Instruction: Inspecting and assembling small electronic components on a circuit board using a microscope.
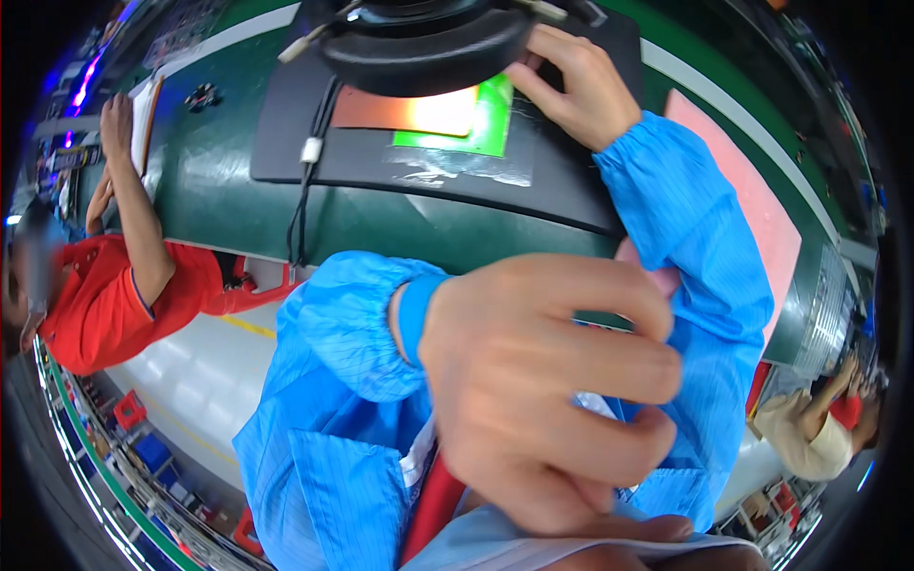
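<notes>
My left hand (552,381), in a blue wristband (412,319), is raised close to the camera, back of the hand toward me. Its fingers curl inward, fingertips hidden, just above a pale cloth edge (609,547); what they hold, if anything, is not visible. At the far side of the bench my right hand (586,81) is bent in, thumb beside the corner of a bright green sheet (500,119). Its other fingers partly pass behind a black rounded lamp or viewer head (433,57). A copper-coloured flat strip (381,109) lies over the green sheet, brightly lit.
Under the sheets is a black mat (286,143) on a green bench (419,224). A dark cable with a white connector (310,150) hangs over the front edge. A pink sheet (762,209) lies to the right. A person in red (124,285) works at left; another in beige (809,433) sits at right.
</notes>
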{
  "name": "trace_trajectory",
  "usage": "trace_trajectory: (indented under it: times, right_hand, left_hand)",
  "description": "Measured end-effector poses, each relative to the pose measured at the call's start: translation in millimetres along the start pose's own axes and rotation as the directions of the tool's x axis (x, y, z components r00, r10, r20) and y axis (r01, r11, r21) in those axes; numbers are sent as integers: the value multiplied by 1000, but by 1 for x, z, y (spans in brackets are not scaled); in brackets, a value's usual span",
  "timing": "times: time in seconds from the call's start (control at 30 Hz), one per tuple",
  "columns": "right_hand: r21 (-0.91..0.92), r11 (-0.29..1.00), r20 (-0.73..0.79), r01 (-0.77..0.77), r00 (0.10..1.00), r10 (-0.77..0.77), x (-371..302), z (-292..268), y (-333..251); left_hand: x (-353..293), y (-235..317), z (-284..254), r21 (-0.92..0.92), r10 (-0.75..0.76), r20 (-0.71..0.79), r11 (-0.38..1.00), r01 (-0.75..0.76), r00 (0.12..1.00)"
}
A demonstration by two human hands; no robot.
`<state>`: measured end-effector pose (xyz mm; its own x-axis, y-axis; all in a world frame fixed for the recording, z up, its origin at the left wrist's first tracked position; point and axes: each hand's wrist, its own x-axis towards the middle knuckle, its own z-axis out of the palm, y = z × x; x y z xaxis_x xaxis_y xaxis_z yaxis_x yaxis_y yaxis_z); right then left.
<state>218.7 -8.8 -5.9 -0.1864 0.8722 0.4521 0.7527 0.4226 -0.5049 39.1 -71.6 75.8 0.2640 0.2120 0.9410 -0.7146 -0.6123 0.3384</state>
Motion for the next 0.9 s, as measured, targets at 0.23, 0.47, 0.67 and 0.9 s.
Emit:
trace_trajectory:
  times: [0.23,0.47,0.67,0.9]
  right_hand:
    - [39,999,-11,-34,999,34,4,-2,-1]
    - [69,997,-13,-39,999,40,1,-6,-1]
    - [33,999,-22,1,1000,-1,7,2,-5]
    - [24,999,-45,36,998,-35,2,-11,0]
  left_hand:
    - [5,5,-16,101,-184,19,978,182,983]
    - [7,21,-26,77,-294,6,953,293,956]
    - [18,33,-29,172,-394,-9,905,390,919]
    - [16,18,-10,112,-133,-197,981,157,971]
